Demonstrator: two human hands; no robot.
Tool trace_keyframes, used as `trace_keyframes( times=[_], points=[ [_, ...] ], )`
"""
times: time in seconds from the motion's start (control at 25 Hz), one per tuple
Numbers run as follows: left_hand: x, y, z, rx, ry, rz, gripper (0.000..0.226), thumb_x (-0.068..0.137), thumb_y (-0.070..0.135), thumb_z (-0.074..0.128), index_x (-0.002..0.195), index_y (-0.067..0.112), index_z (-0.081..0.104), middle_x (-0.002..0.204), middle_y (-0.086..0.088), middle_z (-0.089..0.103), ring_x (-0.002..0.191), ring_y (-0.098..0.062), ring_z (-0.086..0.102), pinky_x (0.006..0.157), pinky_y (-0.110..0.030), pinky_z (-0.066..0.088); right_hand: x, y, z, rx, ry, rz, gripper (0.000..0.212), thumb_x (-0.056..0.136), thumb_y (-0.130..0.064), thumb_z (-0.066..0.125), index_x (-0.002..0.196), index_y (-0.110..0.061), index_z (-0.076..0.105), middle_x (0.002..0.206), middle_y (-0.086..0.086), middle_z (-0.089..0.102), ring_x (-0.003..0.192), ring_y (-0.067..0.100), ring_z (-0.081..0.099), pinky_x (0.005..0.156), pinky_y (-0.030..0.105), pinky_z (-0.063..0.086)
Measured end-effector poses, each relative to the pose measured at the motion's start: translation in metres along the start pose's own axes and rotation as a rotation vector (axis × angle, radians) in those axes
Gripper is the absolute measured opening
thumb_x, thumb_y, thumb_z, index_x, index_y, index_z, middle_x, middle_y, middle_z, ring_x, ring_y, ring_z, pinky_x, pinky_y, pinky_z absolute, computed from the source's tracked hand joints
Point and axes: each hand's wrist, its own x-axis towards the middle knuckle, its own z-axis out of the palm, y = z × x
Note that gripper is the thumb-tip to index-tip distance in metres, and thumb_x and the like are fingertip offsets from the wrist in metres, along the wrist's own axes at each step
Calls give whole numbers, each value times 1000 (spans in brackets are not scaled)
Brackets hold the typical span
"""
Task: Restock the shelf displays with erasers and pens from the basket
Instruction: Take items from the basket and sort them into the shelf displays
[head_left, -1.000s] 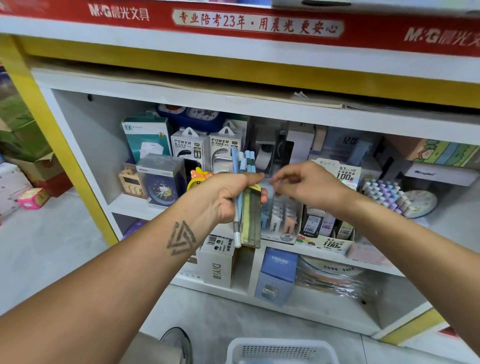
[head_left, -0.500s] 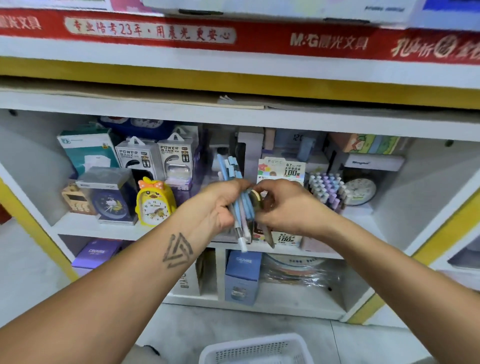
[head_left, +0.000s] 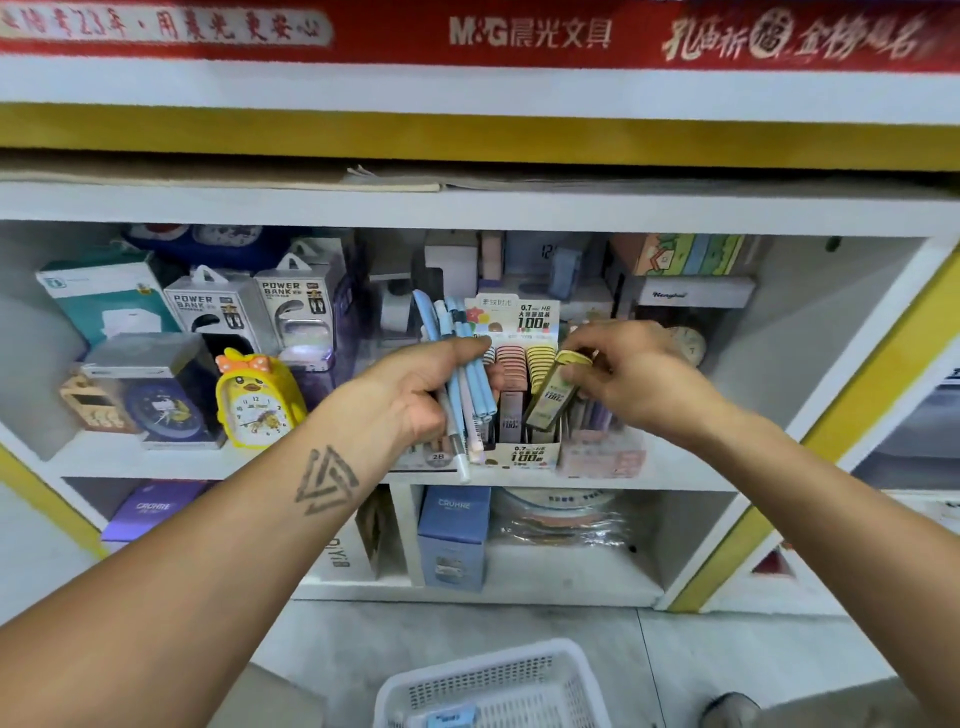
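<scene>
Our left hand (head_left: 415, 395) grips the pens (head_left: 465, 384), our right hand (head_left: 631, 379) pinches a yellow case (head_left: 553, 395) just above the display box (head_left: 524, 454); a tilted entry could jam it against neighbouring cases.

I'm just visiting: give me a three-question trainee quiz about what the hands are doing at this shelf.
1. True or false: the left hand grips a bunch of blue pens.
2. What does the right hand pinch? A) a yellow-capped case B) the duck clock C) a power bank box
3. Fill in: the white basket sits on the ____, below the shelf.

Key: 1 true; 2 A; 3 floor.
</scene>
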Motion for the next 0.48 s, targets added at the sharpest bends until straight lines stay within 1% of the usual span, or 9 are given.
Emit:
trace_keyframes(
  times=[0.08, 0.16, 0.24, 0.32, 0.36, 0.4, 0.44, 0.48],
  points=[
    [-1, -3, 0, 7, -37, -22, 13, 91, 15, 67, 96, 3, 66, 68, -13, 71, 52, -20, 68, 50, -31, 59, -2, 2, 6, -123, -2, -89, 21, 94, -24, 67, 115, -21, 63, 102, 5, 71, 92, 27, 64, 76, 36, 51],
    [-2, -7, 1, 26, -107, -47, 14, 90, 15, 67, 94, 2, 67, 71, -13, 71, 54, -19, 68, 52, -30, 59, -2, 0, 13, -230, -33, -134, 18, 95, -26, 65, 110, -22, 55, 95, 7, 68, 86, 31, 62, 71, 40, 51],
    [-4, -9, 1, 51, -173, -53, 15, 89, 15, 68, 95, 1, 68, 74, -12, 71, 58, -19, 67, 55, -29, 59, -2, -3, 20, -351, -95, -202, 11, 97, -27, 61, 100, -16, 62, 94, 3, 66, 86, 29, 63, 72, 40, 52],
    [-6, -11, 1, 76, -223, -60, 17, 88, 15, 68, 98, 1, 68, 78, -13, 70, 63, -19, 67, 58, -29, 60, -1, -5, 22, -400, -143, -221, 19, 98, -28, 56, 94, -14, 69, 98, 0, 65, 86, 25, 63, 74, 40, 53],
    [-7, -11, 1, 84, -243, -66, 18, 88, 15, 68, 99, 1, 67, 78, -13, 70, 65, -20, 67, 59, -29, 60, 1, -5, 20, -358, -123, -207, 20, 98, -27, 55, 93, -15, 71, 98, -2, 65, 84, 23, 63, 74, 39, 53],
    [-7, -11, 1, 92, -262, -72, 19, 86, 15, 69, 99, 2, 67, 78, -13, 70, 65, -20, 67, 58, -29, 59, 3, -7, 18, -249, -64, -167, 19, 98, -28, 57, 93, -17, 72, 94, -4, 67, 80, 19, 63, 72, 35, 53],
    [-8, -11, 1, 101, -282, -77, 20, 84, 15, 70, 99, 2, 67, 78, -14, 70, 64, -20, 68, 57, -29, 59, 6, -10, 15, -46, 7, -74, 15, 97, -29, 60, 96, -21, 73, 88, -7, 68, 75, 14, 64, 67, 29, 53],
    [-8, -12, 2, 118, -306, -80, 21, 81, 16, 71, 97, 3, 67, 77, -14, 70, 64, -20, 68, 57, -29, 59, 9, -14, 14, 238, 57, 61, 11, 96, -31, 64, 97, -23, 72, 79, -10, 70, 66, 9, 63, 59, 24, 51]
  ],
)
